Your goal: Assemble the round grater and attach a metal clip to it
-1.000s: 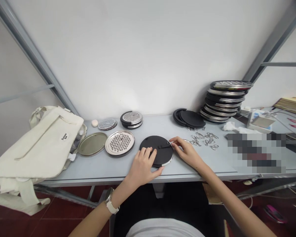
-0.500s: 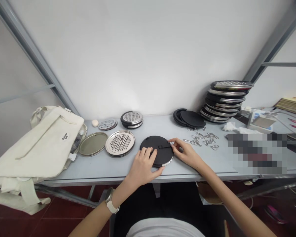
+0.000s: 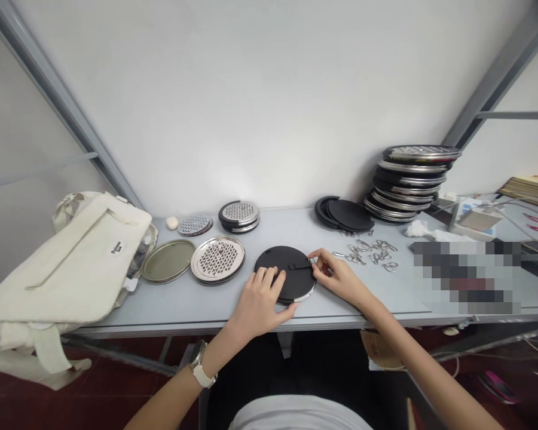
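A black round disc [image 3: 291, 257] with a silver strip along its near right rim lies flat on the table in front of me. My left hand [image 3: 262, 298] steadies it, fingers across its top and thumb at the near rim. At the disc's right edge, my right hand [image 3: 334, 278] pinches a small metal clip between thumb and fingers; most of the clip is hidden. Beyond that hand, several loose metal clips [image 3: 363, 251] are scattered. Left of the disc sits a silver round grater plate [image 3: 219, 258], with a plain metal round plate [image 3: 168, 261] beside it.
Along the wall stand a small stack of grater discs [image 3: 240, 214], loose grater plates [image 3: 195, 224], black discs [image 3: 349, 215] and a tall leaning stack [image 3: 412, 182]. A cream bag [image 3: 76, 257] covers the left end. Boxes and cables [image 3: 473, 215] lie right.
Both hands stay almost where they were. The right fingers have shifted slightly at the disc's edge, and the small metal clip shows less now.
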### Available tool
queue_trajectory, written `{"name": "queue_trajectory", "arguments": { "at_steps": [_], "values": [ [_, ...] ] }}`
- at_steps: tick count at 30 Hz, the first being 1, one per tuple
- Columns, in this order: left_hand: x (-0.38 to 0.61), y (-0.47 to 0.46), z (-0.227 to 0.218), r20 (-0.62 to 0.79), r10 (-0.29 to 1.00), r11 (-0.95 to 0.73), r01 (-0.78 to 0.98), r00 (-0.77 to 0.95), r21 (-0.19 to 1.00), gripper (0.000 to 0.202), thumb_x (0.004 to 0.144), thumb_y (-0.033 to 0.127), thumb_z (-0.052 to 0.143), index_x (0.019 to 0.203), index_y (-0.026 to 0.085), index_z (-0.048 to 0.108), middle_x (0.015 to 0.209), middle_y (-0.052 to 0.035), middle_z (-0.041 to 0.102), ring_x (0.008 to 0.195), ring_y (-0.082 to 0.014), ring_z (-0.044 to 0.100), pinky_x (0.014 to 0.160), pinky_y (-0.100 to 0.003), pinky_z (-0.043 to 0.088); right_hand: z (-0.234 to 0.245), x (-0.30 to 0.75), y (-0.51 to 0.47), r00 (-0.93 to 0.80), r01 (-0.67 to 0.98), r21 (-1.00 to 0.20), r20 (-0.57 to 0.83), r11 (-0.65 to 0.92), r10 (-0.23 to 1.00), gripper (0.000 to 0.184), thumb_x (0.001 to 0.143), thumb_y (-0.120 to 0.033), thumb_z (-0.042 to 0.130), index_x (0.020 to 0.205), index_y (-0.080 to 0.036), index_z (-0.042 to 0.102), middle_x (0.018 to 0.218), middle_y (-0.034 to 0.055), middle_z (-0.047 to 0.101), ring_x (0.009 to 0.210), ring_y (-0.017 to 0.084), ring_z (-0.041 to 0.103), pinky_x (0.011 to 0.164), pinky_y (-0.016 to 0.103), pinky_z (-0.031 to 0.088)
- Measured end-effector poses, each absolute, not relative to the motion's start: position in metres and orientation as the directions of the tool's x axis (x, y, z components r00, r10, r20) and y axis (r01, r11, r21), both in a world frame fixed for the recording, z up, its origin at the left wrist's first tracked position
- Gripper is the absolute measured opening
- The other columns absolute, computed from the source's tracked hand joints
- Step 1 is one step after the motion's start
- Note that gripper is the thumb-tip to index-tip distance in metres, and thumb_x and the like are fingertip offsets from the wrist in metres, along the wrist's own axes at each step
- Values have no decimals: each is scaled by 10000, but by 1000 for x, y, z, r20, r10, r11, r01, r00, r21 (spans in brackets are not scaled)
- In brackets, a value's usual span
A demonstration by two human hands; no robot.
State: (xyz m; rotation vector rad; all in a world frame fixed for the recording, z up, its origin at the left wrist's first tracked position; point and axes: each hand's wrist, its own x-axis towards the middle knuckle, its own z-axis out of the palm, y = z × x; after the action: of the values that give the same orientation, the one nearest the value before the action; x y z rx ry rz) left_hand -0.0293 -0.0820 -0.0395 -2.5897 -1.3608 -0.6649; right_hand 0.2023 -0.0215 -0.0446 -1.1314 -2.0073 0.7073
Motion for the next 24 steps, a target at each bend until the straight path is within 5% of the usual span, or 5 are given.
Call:
{"name": "queue_trajectory", "arguments": {
  "at_steps": [24],
  "values": [
    [-29, -81, -40, 456, 738, -584, 809, 498, 61, 548, 863, 470, 524, 1283, 119, 513, 1173, -143, 557, 1059, -306, 495, 900, -450, 450, -47, 203, -21, -368, 463, -754, 315, 466, 875, 176, 890, -233, 466, 1063, -218, 493, 686, -46, 462, 601, 139, 484, 598, 267, 401]
  ]
}}
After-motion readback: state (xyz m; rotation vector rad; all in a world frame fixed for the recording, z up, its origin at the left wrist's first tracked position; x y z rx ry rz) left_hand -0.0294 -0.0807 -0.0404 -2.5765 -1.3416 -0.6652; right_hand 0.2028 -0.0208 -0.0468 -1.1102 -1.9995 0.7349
